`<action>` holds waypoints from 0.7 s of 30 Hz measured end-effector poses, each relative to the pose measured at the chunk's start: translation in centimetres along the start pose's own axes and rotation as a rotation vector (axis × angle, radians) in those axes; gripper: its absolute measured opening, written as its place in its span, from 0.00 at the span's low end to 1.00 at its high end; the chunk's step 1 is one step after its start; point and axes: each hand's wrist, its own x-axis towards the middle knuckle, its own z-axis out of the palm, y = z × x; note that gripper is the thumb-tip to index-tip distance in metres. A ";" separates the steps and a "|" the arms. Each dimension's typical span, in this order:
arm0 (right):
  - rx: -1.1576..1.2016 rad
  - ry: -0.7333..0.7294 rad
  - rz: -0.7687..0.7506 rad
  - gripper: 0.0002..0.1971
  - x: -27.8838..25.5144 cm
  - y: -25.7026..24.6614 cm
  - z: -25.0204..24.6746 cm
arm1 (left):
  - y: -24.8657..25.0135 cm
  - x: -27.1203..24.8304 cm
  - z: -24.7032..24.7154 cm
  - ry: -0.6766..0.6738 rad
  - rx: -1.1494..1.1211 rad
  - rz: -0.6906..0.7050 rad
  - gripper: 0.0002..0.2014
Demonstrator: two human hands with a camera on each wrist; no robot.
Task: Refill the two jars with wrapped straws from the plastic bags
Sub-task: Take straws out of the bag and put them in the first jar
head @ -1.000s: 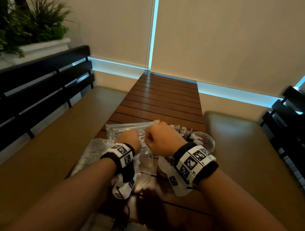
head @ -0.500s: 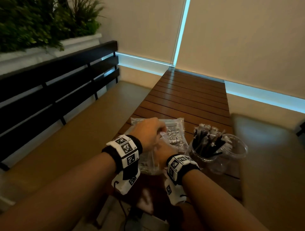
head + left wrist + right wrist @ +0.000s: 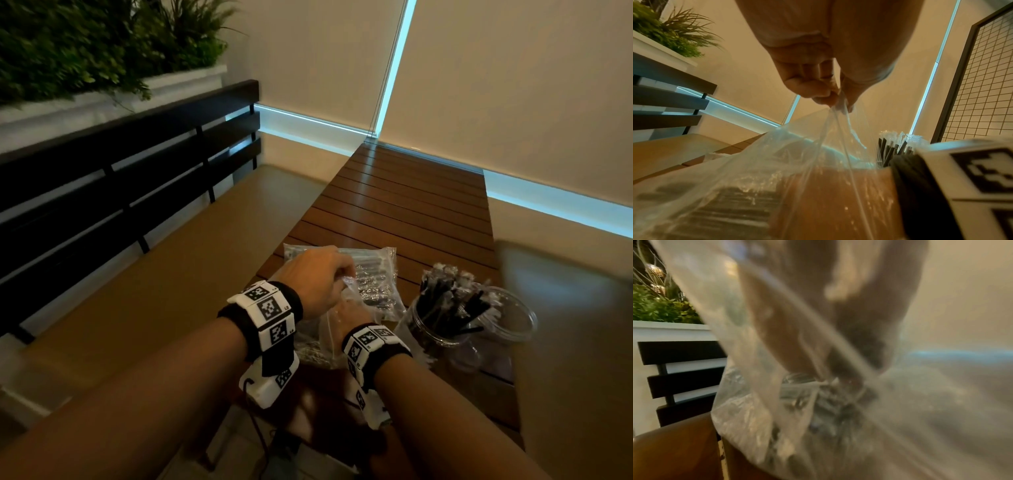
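On the slatted wooden table (image 3: 404,205) a clear plastic bag (image 3: 310,347) of wrapped straws lies at the near edge. My left hand (image 3: 315,277) pinches the bag's upper edge and holds the mouth up, as the left wrist view (image 3: 818,84) shows plainly. My right hand (image 3: 349,317) is inside the bag; the right wrist view shows it (image 3: 818,373) blurred behind plastic, near dark straws (image 3: 828,410), grip unclear. A second bag (image 3: 375,270) lies just behind. To the right stands a clear jar (image 3: 435,329) holding black wrapped straws (image 3: 445,298), with an empty jar (image 3: 513,318) beside it.
A tan cushioned bench (image 3: 137,291) with a black slatted back (image 3: 102,178) runs along the left, under a white planter of greenery (image 3: 102,51). Another tan seat (image 3: 565,325) lies right of the table. A cable (image 3: 257,431) hangs below my left wrist.
My right hand went from the bag's mouth down into the bag. My left hand kept its pinch on the edge. The head view swung left, so both jars now show at the right.
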 end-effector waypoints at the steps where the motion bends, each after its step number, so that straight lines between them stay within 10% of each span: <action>1: -0.020 -0.014 -0.008 0.24 0.0 -0.1 -0.1 | 0.0 0.0 0.1 -0.001 -0.009 -0.006 0.05; 10: -0.297 0.055 -0.161 0.13 -7.4 2.8 -7.8 | 0.5 1.7 1.8 0.074 -0.180 -0.244 0.04; 21: -0.328 0.077 0.068 0.11 -19.0 11.3 -19.4 | 2.7 2.7 4.1 -0.025 -0.059 -0.464 0.05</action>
